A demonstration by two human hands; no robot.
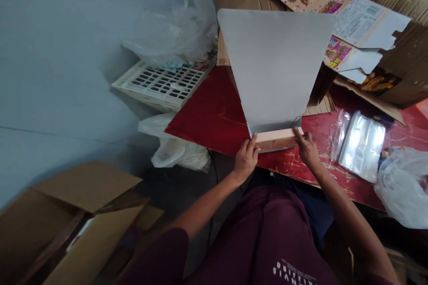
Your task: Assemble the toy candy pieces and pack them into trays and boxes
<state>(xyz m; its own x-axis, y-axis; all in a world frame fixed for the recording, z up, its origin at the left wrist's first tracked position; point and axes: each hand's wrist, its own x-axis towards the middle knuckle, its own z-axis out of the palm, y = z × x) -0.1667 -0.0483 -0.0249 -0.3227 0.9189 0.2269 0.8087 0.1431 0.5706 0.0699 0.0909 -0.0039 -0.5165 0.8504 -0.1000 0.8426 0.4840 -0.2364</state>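
Note:
A large trapezoid sheet of grey-white card [274, 64] rises from the red table top [214, 111], its wide end away from me. Its near end has a peach-coloured folded strip [277, 139] along it. My left hand [246, 159] grips the strip's left end, fingers on the card's edge. My right hand [306, 149] holds the right end, fingertips pressed on the strip. Part of the card's underside is hidden.
Shiny foil bags [361, 144] and a white plastic bag [403, 187] lie at the table's right. Printed cardboard sheets [334, 13] stand behind. A white plastic crate [163, 84] and bags sit left. An open cardboard box [73, 218] lies lower left.

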